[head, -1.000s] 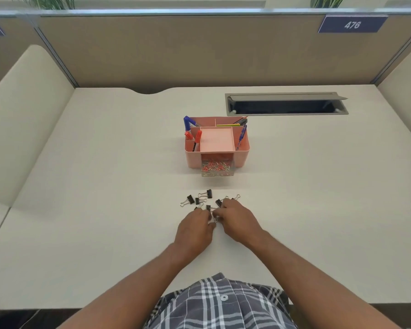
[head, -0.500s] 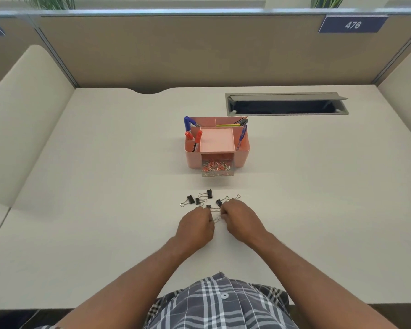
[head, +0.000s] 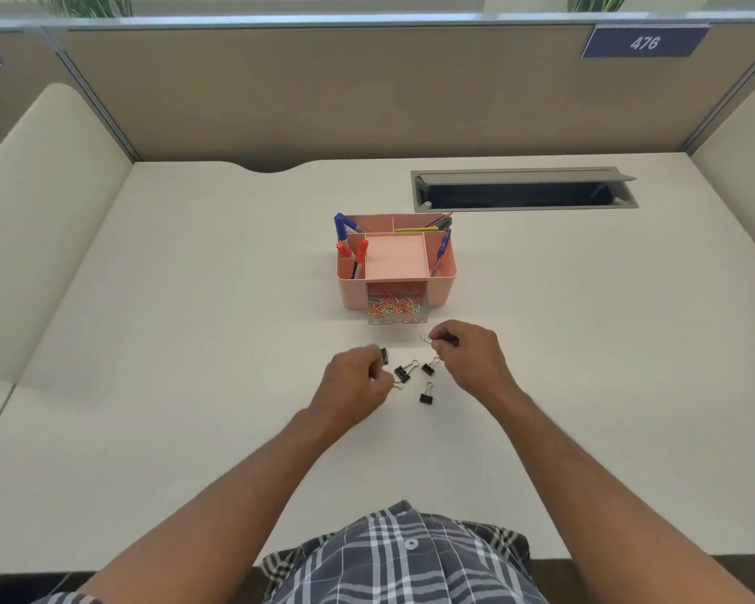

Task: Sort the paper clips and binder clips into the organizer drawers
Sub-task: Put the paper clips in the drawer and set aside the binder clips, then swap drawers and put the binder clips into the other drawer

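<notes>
White desk (head: 192,385), right hand (head: 467,359) grip pinching paper clip (head: 426,339), left hand (head: 349,381) grip closed on binder clip (head: 383,355)

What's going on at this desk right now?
A person is sorting clips at a desk. The right hand pinches a paper clip just in front of the pink organizer, whose clear drawer is pulled out and already holds paper clips. The left hand is closed on a black binder clip. Three more binder clips lie loose on the desk between the hands.
</notes>
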Demonstrator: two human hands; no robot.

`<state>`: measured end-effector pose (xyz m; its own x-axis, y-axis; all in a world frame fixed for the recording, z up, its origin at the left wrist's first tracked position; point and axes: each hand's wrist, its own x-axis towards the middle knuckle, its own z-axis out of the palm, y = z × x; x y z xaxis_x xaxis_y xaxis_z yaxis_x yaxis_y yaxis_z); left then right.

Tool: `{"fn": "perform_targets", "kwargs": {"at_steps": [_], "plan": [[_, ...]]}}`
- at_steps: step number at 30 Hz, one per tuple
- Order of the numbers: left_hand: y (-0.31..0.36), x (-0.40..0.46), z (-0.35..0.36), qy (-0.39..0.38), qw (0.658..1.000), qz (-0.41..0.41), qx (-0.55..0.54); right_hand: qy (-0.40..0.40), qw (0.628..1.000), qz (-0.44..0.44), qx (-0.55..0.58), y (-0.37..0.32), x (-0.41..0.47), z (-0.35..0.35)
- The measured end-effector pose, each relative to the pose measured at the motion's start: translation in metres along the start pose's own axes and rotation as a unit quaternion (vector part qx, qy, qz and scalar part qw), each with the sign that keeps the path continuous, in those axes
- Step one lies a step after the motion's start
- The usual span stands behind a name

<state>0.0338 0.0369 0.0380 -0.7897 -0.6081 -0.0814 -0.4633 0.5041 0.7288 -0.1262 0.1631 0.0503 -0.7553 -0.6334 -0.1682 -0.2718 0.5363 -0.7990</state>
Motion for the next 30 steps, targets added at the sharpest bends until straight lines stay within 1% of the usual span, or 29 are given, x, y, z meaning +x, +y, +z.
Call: {"fn": "perform_targets", "kwargs": {"at_steps": [3, 6, 11, 13, 15, 17, 19, 21, 23, 25, 26, 28, 30], "plan": [[0.011, 0.02, -0.016, 0.038, 0.999, 0.006, -0.018, 0.016, 1.0, -0.024, 0.013, -0.015, 0.011, -0.004], [0.02, 0.044, -0.029, 0.049, 0.999, 0.012, -0.006, 0.022, 0.998, -0.052, -0.014, -0.028, 0.025, -0.003], [0.031, 0.074, -0.037, 0.049, 0.994, 0.03, 0.088, 0.056, 0.988, -0.113, -0.087, -0.047, 0.046, 0.005], [0.033, 0.081, -0.036, 0.039, 0.991, 0.036, 0.125, 0.056, 0.982, -0.129, -0.129, -0.05, 0.053, 0.008], [0.033, 0.084, -0.036, 0.031, 0.988, 0.041, 0.147, 0.051, 0.979, -0.136, -0.144, -0.052, 0.058, 0.01], [0.032, 0.086, -0.036, 0.035, 0.987, 0.05, 0.148, 0.046, 0.979, -0.139, -0.141, -0.053, 0.06, 0.012], [0.028, 0.086, -0.036, 0.053, 0.989, 0.055, 0.125, 0.048, 0.98, -0.144, -0.129, -0.053, 0.06, 0.011], [0.021, 0.085, -0.034, 0.085, 0.992, 0.052, 0.074, 0.063, 0.985, -0.131, -0.09, -0.05, 0.056, 0.007], [0.01, 0.08, -0.032, 0.131, 0.99, 0.041, 0.013, 0.089, 0.991, -0.091, -0.029, -0.042, 0.051, 0.004], [-0.004, 0.073, -0.029, 0.167, 0.985, 0.013, -0.031, 0.122, 0.991, -0.046, 0.019, -0.031, 0.045, 0.003], [-0.01, 0.07, -0.026, 0.173, 0.984, -0.007, -0.048, 0.137, 0.99, -0.024, 0.032, -0.026, 0.043, 0.003], [-0.02, 0.066, -0.022, 0.161, 0.982, -0.048, -0.082, 0.141, 0.988, 0.026, 0.052, -0.013, 0.043, 0.004], [-0.026, 0.066, -0.019, 0.106, 0.986, -0.076, -0.106, 0.091, 0.991, 0.074, 0.069, -0.005, 0.045, 0.005]]}}
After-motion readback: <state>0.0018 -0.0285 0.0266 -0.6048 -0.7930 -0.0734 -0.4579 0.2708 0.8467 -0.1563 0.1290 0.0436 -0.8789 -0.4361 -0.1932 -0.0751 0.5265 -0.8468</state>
